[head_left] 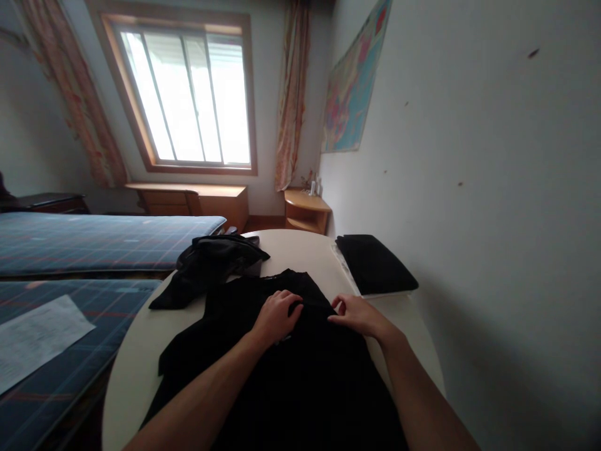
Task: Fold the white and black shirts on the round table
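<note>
A black T-shirt (310, 382) lies spread on the round cream table (126, 351), collar toward the far side. Its left sleeve sticks out, while no sleeve shows along its right edge. My left hand (279, 316) rests on the upper chest of the shirt, fingers bent and thumb apart from them. At the shirt's right shoulder edge is my right hand (357, 314), its curled index finger and thumb separated by a gap. I see no cloth pinched in either hand.
Crumpled black clothing (211, 263) lies at the table's far left. A folded black garment (375, 263) sits on something white at the far right, close to the wall (493, 250). Plaid mattresses (117, 241) stand left of the table, one bearing a paper sheet (42, 338).
</note>
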`<move>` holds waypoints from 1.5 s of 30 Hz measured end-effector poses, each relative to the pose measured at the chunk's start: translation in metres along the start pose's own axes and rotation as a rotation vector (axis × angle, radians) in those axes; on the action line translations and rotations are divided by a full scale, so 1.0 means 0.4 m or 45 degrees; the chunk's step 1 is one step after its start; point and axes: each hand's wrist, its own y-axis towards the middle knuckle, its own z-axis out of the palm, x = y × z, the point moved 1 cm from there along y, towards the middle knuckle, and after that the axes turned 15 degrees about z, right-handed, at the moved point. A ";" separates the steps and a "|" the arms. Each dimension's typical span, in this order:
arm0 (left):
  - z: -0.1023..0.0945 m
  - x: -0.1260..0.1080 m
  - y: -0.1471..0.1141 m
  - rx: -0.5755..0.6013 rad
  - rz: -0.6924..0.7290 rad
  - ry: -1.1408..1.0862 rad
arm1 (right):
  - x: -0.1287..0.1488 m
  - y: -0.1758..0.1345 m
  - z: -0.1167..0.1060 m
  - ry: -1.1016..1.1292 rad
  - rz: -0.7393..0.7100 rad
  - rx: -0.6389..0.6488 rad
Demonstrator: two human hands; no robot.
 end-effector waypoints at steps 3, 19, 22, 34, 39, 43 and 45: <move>0.005 0.003 -0.004 0.034 0.026 0.014 | -0.008 -0.007 -0.007 0.057 0.012 0.105; 0.016 0.011 -0.001 0.072 0.008 0.020 | -0.036 -0.141 -0.041 -0.005 -0.294 0.110; 0.015 0.012 0.001 0.064 0.002 0.001 | -0.044 -0.156 -0.026 -0.046 -0.331 -0.012; 0.020 0.021 0.001 0.078 -0.005 -0.036 | -0.041 -0.203 -0.018 -0.241 -0.462 -0.205; 0.019 0.023 -0.007 0.097 0.035 -0.024 | 0.019 -0.198 -0.018 -0.315 -0.456 -0.252; 0.022 0.030 -0.008 0.091 0.034 -0.054 | 0.073 -0.182 0.019 -0.302 -0.514 -0.260; 0.026 0.036 -0.006 0.080 0.024 -0.072 | 0.090 -0.172 0.044 -0.349 -0.544 -0.245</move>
